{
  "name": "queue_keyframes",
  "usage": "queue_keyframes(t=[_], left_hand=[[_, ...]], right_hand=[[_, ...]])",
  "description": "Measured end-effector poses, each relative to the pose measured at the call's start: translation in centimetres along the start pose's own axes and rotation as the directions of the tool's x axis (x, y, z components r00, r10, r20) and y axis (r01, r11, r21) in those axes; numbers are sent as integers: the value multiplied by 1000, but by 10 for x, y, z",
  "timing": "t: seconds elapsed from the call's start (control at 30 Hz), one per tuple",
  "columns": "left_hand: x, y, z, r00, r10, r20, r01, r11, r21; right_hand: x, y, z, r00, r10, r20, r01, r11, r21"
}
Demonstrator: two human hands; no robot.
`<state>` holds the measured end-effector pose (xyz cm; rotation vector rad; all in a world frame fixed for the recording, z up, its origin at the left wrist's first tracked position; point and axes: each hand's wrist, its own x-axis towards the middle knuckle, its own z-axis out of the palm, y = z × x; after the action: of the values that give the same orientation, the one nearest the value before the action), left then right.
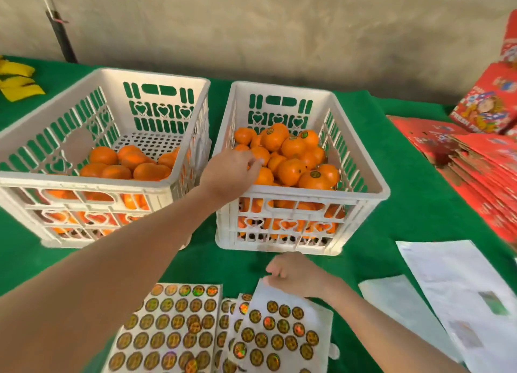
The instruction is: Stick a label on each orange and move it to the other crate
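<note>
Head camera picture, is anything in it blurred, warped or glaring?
Head view: soft, even light, no hard shadows; the wide lens skews the left crate; the red boxes at the right edge are smeared; the stickers glint in patches.

A deep green cloth point(405, 204) carries a left crate point(84, 180) and a right crate point(307, 193), both white, with walls cut in slots and heart shapes. The oranges point(291, 171) are bright orange, and several in the right crate wear a round dark sticker point(315, 174) with a yellow-green centre. The label sheets point(173, 325) are white with rows of round gold-brown labels that flash rainbow colours, and the cartons point(481, 162) are red with cartoon print.
</note>
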<state>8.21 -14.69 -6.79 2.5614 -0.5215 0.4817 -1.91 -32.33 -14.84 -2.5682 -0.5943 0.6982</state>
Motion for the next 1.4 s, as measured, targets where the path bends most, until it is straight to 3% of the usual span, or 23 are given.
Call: queue_keyframes(t=[0.07, 0.13, 0.27, 0.37, 0.43, 0.47, 0.5, 0.53, 0.57, 0.63, 0.73, 0.83, 0.93, 1.03, 1.27, 1.4], left_hand=[[-11, 2, 2, 1000, 12, 9, -12, 998, 58], [-24, 5, 4, 999, 53, 10, -53, 995, 79], [-50, 5, -3, 989, 31, -146, -66, 968, -241], [-96, 13, 5, 966, 52, -254, -120, 957, -263], [-124, 19, 16, 984, -160, -78, 117, 912, -394], [-130, 21, 19, 946, -298, 128, 323, 823, -468], [-133, 22, 22, 843, -375, 387, 536, 658, -529], [-134, 22, 26, 704, -359, 614, 705, 465, -536], [-135, 20, 31, 602, -321, 731, 794, 338, -505], [-136, 20, 39, 543, -366, 756, 838, 304, -454], [-136, 23, 46, 517, -478, 710, 855, 256, -451], [-133, 20, 48, 489, -495, 718, 872, 272, -406], [-133, 18, 50, 470, -506, 724, 883, 288, -372], [-135, 18, 52, 469, -503, 726, 883, 249, -398], [-138, 17, 55, 426, -495, 757, 879, 27, -476], [-141, 16, 60, 425, -510, 748, 877, 25, -481]], right_hand=[[4, 19, 24, 989, 135, 68, -132, 990, -47], [6, 28, 38, 984, 170, 58, -172, 985, 24], [8, 25, 43, 982, 187, 8, -186, 973, 134], [7, 27, 35, 972, 225, -75, -191, 931, 310], [5, 29, 28, 962, 227, -152, -135, 879, 456], [6, 28, 24, 960, 216, -177, -96, 851, 516], [6, 27, 21, 958, 207, -200, -65, 833, 550], [7, 25, 19, 954, 202, -223, -42, 823, 566], [8, 24, 17, 948, 201, -247, -23, 816, 578], [8, 22, 16, 939, 195, -283, 10, 807, 590], [5, 18, 18, 915, 151, -373, 59, 867, 495], [-5, 15, 22, 807, -35, -589, 181, 965, 191], [-11, 13, 26, 816, -191, -545, 270, 960, 68], [-11, 11, 32, 853, -148, -501, 179, 984, 14], [-13, 6, 44, 820, -74, -567, 97, 995, 10], [-16, 3, 56, 773, 7, -635, 24, 999, 40]])
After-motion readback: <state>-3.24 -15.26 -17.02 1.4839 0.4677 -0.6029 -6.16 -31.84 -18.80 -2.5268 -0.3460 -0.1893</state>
